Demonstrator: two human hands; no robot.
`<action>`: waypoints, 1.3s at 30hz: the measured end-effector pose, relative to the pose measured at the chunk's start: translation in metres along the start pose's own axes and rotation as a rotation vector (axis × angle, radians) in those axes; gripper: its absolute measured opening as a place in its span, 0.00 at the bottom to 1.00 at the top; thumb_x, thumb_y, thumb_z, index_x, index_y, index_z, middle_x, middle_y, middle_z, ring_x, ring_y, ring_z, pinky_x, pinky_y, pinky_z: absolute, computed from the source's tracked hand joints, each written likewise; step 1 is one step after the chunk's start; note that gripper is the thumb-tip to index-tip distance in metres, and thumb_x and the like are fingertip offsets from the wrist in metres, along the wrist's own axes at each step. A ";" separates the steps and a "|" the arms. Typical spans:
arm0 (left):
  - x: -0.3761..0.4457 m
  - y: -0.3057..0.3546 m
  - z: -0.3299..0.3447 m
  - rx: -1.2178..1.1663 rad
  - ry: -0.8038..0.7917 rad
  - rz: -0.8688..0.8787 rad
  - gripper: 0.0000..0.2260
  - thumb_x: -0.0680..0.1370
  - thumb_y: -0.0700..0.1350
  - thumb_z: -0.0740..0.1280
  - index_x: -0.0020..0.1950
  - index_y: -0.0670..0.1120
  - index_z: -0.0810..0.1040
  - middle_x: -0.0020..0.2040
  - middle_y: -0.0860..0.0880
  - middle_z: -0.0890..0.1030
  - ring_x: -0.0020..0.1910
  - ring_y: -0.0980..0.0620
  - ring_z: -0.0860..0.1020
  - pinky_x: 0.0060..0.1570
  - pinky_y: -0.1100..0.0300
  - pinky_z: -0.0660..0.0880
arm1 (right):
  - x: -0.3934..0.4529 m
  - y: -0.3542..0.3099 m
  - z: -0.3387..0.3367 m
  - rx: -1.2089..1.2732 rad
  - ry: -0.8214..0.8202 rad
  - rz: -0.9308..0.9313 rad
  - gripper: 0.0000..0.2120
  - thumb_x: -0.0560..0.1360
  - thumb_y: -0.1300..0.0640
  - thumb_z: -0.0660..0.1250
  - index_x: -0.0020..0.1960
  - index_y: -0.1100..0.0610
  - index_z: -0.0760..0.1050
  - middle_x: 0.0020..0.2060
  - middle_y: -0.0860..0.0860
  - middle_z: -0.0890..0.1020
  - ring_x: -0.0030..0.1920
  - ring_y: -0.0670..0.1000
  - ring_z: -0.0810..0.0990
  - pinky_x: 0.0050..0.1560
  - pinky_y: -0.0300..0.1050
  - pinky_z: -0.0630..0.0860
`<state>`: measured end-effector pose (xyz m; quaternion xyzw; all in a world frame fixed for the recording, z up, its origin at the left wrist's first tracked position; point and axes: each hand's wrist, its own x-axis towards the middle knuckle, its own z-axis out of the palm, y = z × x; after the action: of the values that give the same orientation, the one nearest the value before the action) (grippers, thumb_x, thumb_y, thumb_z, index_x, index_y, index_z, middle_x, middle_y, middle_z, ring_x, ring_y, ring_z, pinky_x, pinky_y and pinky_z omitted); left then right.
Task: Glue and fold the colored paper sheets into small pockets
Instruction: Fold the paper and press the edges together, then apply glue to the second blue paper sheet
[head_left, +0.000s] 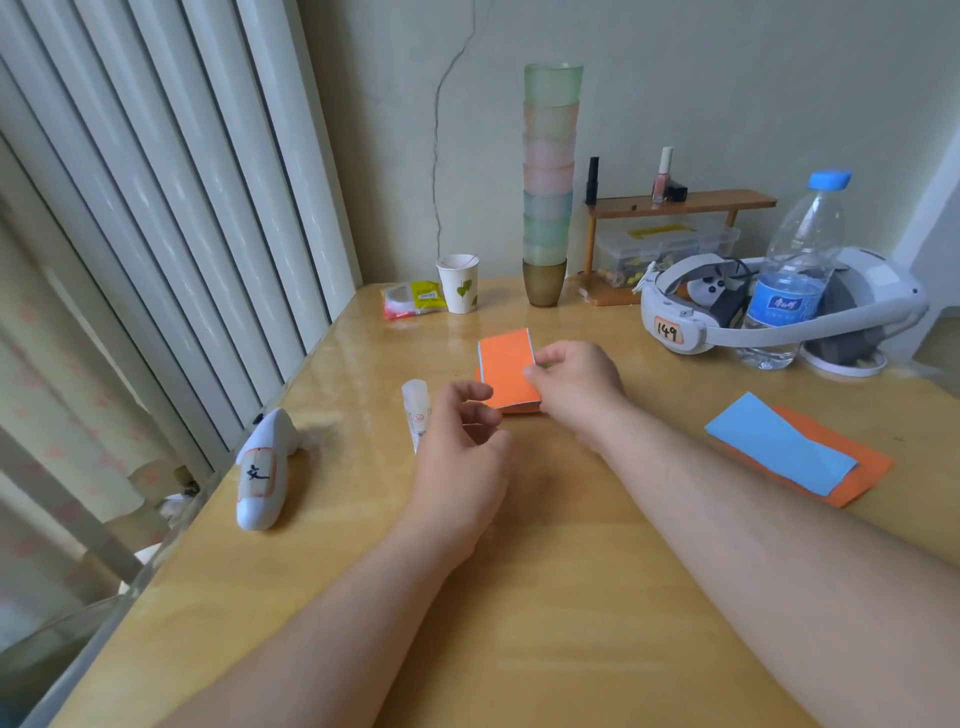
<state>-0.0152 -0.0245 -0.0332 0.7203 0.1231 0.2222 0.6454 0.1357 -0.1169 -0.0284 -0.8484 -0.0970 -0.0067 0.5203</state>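
Note:
A folded orange paper pocket (506, 366) with a thin blue edge lies on top of another orange pocket at the table's middle. My right hand (574, 387) pinches its right edge between thumb and fingers. Just left of it my left hand (460, 441) hovers with loosely curled fingers, holding nothing. A white glue stick (415, 415) lies on the table partly behind my left hand. To the right, a blue sheet (779, 441) lies across an orange sheet (852, 467).
A white controller (262, 470) lies near the table's left edge. At the back stand a paper cup (460, 283), a snack packet (413, 299), a tall stack of cups (548, 182), a small wooden shelf (675, 202), a headset (779, 306) and a water bottle (797, 270).

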 end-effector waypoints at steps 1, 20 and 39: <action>0.000 0.000 -0.001 0.064 -0.005 0.055 0.19 0.75 0.33 0.64 0.56 0.56 0.74 0.47 0.52 0.77 0.38 0.55 0.74 0.35 0.59 0.73 | -0.001 0.000 0.002 -0.065 -0.001 -0.021 0.08 0.74 0.50 0.73 0.53 0.45 0.81 0.49 0.46 0.85 0.48 0.53 0.84 0.49 0.49 0.82; -0.017 0.002 0.003 0.645 -0.334 0.459 0.13 0.76 0.39 0.68 0.54 0.56 0.81 0.52 0.57 0.75 0.52 0.59 0.75 0.52 0.65 0.71 | -0.052 0.021 -0.120 -0.577 0.081 -0.269 0.05 0.75 0.54 0.68 0.45 0.46 0.82 0.47 0.48 0.80 0.49 0.52 0.78 0.50 0.45 0.73; -0.027 0.001 0.004 0.719 -0.302 0.494 0.12 0.77 0.40 0.70 0.54 0.56 0.83 0.51 0.58 0.75 0.52 0.64 0.74 0.47 0.74 0.69 | -0.051 0.072 -0.204 -0.510 0.063 0.125 0.11 0.73 0.55 0.79 0.47 0.49 0.77 0.50 0.50 0.82 0.48 0.52 0.80 0.45 0.48 0.76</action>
<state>-0.0365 -0.0405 -0.0366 0.9305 -0.0785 0.2053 0.2929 0.1163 -0.3368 -0.0045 -0.9559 -0.0236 -0.0252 0.2917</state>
